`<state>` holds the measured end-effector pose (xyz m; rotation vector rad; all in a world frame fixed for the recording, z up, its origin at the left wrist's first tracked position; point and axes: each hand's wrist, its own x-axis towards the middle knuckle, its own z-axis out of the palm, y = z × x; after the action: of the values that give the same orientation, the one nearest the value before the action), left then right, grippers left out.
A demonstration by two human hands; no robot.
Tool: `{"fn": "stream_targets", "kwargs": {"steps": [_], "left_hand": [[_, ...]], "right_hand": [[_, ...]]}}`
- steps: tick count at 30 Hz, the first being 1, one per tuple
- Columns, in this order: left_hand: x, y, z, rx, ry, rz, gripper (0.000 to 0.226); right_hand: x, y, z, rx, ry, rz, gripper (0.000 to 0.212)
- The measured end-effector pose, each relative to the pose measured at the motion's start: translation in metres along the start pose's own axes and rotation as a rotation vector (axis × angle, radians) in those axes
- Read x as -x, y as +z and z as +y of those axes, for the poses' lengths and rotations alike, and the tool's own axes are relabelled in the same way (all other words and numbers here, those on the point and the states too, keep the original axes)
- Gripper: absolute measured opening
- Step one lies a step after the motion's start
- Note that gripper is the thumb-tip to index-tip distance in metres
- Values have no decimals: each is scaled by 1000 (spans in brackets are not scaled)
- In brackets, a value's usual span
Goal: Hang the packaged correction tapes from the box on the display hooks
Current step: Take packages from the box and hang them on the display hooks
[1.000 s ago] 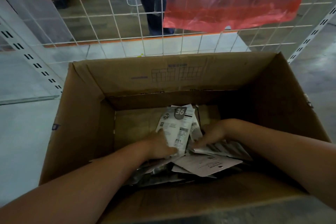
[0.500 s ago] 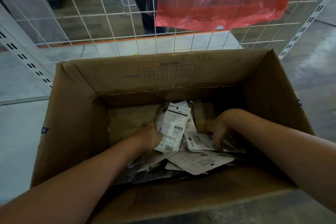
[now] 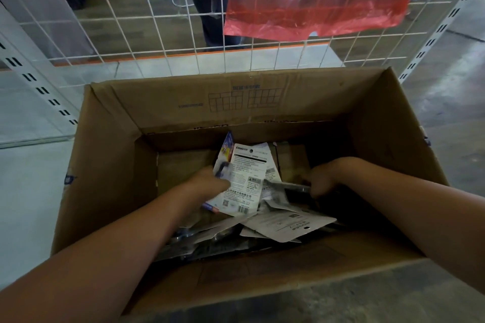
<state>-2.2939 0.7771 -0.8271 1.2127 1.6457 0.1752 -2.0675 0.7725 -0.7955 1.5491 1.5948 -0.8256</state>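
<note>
Behind the box (image 3: 110, 165), mesh (image 3: 157, 34) awaits; left hand (image 3: 210, 183) grips stacked packs (image 3: 245, 183), gathering; right hand (image 3: 321, 182) pinches another pack (image 3: 294, 187).

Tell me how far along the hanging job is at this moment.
Nothing looks hung: no packs show on the wire grid. In hand: the left hand grips a few upright packs inside the cardboard box; the right hand reaches into the loose pile, its grip unclear. Left: lifting packs out and hanging all of them.
</note>
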Motion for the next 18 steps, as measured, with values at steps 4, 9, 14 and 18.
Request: {"fn": "stream_targets", "kwargs": {"steps": [4,9,14,18], "left_hand": [[-3,-9,-3,166,-43,-23,27],[-8,-13,-3,45,-51,11,19],[-5,-38,11,-129,-32,-136,37],[-6,-57,28,-254,10,-218,30]], "right_hand": [[-5,0,-3,41,-44,74,54],[-2,-2,-6,90,-34,163,37],[14,-25,0,-19,-50,170,22],[28,-41,4,-87,-88,173,13]]}}
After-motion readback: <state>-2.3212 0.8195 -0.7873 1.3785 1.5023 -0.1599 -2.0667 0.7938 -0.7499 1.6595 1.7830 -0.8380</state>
